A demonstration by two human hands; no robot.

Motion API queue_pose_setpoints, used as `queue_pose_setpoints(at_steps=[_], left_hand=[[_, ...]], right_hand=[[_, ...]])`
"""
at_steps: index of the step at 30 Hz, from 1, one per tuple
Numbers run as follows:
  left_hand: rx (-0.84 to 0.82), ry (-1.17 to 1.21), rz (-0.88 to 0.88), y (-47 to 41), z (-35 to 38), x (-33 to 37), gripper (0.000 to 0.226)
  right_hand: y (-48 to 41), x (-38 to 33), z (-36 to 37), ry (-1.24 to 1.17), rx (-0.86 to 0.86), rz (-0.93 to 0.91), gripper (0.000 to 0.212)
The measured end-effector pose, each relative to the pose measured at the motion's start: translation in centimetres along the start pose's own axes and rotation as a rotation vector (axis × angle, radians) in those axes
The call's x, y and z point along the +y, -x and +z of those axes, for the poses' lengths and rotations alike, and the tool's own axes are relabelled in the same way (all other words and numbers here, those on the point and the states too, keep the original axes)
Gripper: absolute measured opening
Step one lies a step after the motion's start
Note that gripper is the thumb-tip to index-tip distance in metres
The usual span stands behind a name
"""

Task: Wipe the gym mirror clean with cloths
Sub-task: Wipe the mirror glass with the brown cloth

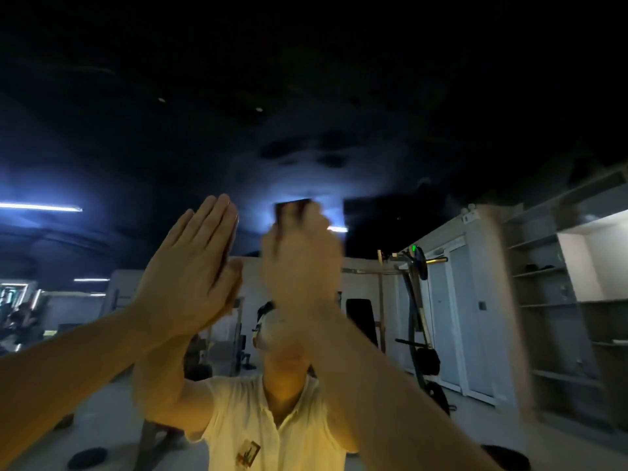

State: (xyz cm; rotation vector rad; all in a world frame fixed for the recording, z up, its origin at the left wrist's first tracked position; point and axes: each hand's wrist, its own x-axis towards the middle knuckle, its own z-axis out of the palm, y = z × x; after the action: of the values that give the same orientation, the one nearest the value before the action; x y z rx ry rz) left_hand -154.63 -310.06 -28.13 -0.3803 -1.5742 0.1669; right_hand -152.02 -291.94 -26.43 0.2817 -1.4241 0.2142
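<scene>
Dark cloth, jutting above right hand grip

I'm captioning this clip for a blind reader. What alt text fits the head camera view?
A person faces a gym mirror with both arms raised: the left hand lies flat on the glass, fingers straight, while the motion-blurred right hand seems to grip a dark cloth. The reflection shows a cream shirt, a weight rack and shelves.

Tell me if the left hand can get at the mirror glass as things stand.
Likely yes: the left hand lies flat, fingers straight, against the mirror, with nothing between them.
</scene>
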Motion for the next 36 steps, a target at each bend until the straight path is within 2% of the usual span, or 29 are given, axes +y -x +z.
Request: queue_pose_setpoints(at_steps=[3,5,7,11,13,15,18,20,22,24,26,28,30,33,36], left_hand=[[-0.003,0.02,0.013,0.1,-0.3,-0.2,0.073],[-0.012,-0.01,-0.002,0.1,-0.2,-0.2,0.073],[-0.02,-0.041,-0.002,0.0,-0.1,-0.1,0.073],[-0.006,-0.061,-0.012,0.2,0.3,-0.1,0.072],[0.0,-0.07,-0.016,0.2,0.4,0.0,0.07],[-0.003,-0.061,-0.007,0.3,0.5,0.0,0.07],[0.011,-0.04,-0.001,0.3,0.5,0.0,0.07],[0.013,-0.032,-0.008,0.3,0.3,0.2,0.071],[0.005,-0.032,-0.01,0.3,0.1,0.5,0.075],[-0.003,-0.052,-0.007,0.3,0.0,0.6,0.079],[-0.013,-0.078,-0.01,0.3,0.1,0.5,0.082],[-0.022,-0.093,-0.012,0.3,0.2,0.5,0.082],[-0.023,-0.094,-0.017,0.2,0.3,0.5,0.083],[-0.032,-0.088,-0.025,0.3,0.2,0.6,0.083],[-0.022,-0.068,-0.02,0.3,0.2,0.6,0.083]], right_hand=[[0.5,-0.1,-1.0,-0.061,-0.201,-0.41,0.036],[-1.2,4.4,-2.3,0.066,-0.133,-0.493,0.031],[-3.9,10.6,-3.4,0.211,-0.024,-0.335,0.029],[-7.1,19.0,-5.8,0.229,0.024,0.203,0.037],[-7.2,17.1,-5.0,0.234,0.073,0.367,0.034],[-6.4,11.8,-3.1,0.242,0.088,0.39,0.029],[-4.5,2.8,0.0,0.108,0.04,0.176,0.023],[-3.4,-0.5,0.7,-0.021,-0.051,-0.03,0.022],[-3.6,0.2,-0.1,-0.05,-0.165,-0.297,0.026],[-5.1,4.2,-1.6,0.11,-0.19,-0.431,0.032],[-7.1,10.3,-3.5,0.25,-0.126,-0.278,0.03],[-7.6,16.6,-5.9,0.296,-0.059,0.019,0.029],[-7.1,19.1,-6.9,0.301,0.005,0.23,0.034],[-7.1,14.6,-4.3,0.235,0.063,0.393,0.033],[-6.4,5.8,-1.2,0.164,0.049,0.302,0.036]])
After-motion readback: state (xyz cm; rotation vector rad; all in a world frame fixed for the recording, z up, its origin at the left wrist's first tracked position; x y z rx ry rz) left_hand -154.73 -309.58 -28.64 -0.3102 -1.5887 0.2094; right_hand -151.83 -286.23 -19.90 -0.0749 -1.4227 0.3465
